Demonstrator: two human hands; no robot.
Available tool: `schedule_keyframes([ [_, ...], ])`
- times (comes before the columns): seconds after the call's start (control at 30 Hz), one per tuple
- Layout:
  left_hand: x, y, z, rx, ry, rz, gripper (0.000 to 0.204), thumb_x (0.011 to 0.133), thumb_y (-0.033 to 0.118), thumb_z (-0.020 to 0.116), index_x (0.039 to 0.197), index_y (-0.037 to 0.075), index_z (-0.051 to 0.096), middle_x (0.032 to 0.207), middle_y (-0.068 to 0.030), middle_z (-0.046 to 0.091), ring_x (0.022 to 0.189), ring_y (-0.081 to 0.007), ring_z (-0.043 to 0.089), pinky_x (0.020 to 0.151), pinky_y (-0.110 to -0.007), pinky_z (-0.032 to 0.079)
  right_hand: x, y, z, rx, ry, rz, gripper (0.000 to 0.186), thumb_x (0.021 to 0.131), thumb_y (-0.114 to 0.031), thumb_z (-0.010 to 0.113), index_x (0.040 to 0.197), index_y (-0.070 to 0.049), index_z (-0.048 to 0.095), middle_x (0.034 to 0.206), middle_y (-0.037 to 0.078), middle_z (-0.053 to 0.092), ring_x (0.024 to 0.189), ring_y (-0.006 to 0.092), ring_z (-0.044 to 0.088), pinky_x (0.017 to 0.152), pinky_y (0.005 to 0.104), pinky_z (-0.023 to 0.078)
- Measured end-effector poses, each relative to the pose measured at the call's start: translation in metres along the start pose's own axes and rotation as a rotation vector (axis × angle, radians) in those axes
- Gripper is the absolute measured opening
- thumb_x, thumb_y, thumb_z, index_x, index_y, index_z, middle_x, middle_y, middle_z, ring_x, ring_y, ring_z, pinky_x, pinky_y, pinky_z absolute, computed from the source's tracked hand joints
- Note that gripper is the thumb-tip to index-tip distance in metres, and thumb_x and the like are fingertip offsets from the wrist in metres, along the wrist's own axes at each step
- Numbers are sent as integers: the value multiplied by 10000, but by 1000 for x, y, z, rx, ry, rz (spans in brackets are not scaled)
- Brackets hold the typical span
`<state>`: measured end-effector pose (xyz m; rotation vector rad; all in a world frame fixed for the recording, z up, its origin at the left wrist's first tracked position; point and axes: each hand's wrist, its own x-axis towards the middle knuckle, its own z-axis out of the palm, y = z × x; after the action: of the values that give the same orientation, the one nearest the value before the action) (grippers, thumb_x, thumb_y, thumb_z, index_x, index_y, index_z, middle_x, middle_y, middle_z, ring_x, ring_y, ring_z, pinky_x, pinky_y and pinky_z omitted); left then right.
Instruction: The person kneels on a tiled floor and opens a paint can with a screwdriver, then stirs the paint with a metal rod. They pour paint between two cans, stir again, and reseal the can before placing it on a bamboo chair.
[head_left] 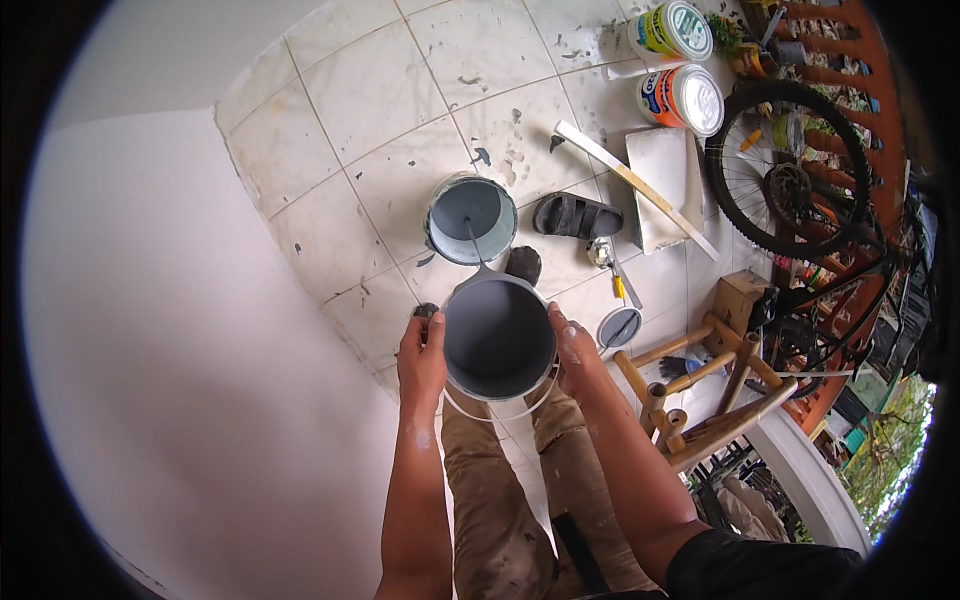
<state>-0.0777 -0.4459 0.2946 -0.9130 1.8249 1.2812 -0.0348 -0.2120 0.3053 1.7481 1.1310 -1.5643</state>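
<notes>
I hold a paint bucket of dark grey paint between both hands, above my legs. My left hand is wrapped on its left side and my right hand on its right side, paint smudges on the skin. The bucket tips away from me, and a thin grey stream runs off its far lip. It falls into a second bucket on the tiles, which holds grey paint too. A pale wire handle hangs on the near side of the held bucket.
Right of the buckets lie a black sandal, a scraper, a small paint-stained lid and a long strip. Two tubs stand far right. A bamboo stool and a bicycle flank the right. A white wall rises on the left.
</notes>
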Motion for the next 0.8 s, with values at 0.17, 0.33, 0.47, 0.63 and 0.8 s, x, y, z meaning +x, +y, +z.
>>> schedule_keyframes([
  [0.17, -38, -1, 4, -174, -28, 145, 374, 1142, 403, 622, 1015, 52, 627, 819, 53, 500, 753, -67, 405, 670, -271, 354, -60, -20, -12, -256, 128, -159, 650, 1092, -540, 637, 1292, 79, 630, 1081, 133, 647, 947, 209, 567, 892, 350, 498],
  [0.33, -62, 5, 13, -224, -39, 280, 301, 1143, 331, 629, 1027, 55, 593, 831, 64, 476, 753, -50, 387, 671, -246, 341, -62, -5, -27, -39, 168, -448, 592, 1101, -556, 604, 1186, 28, 637, 1064, 92, 561, 983, 169, 490, 913, 352, 446],
  [0.47, -69, 8, 19, -224, -66, 333, 299, 1162, 327, 571, 1047, 51, 563, 848, 34, 457, 778, -71, 400, 690, -271, 355, -36, 3, -41, 175, 162, -279, 546, 1110, -594, 560, 1145, -57, 656, 1119, 73, 621, 1041, 159, 554, 978, 320, 457],
  [0.63, -83, 13, 19, -181, -119, 428, 367, 1176, 380, 508, 1043, 39, 542, 873, -15, 442, 807, -113, 420, 716, -309, 377, -41, -5, -46, 444, 82, -234, 642, 1083, -692, 514, 1110, -66, 655, 1105, 91, 709, 978, 175, 645, 899, 308, 513],
  [0.8, -100, 22, 15, -98, -147, 502, 418, 1170, 425, 511, 1035, 30, 528, 904, -47, 458, 779, -147, 443, 708, -315, 378, -54, -15, -37, 571, 37, -173, 697, 1083, -728, 443, 976, -69, 645, 921, 69, 709, 829, 190, 650, 795, 319, 534],
])
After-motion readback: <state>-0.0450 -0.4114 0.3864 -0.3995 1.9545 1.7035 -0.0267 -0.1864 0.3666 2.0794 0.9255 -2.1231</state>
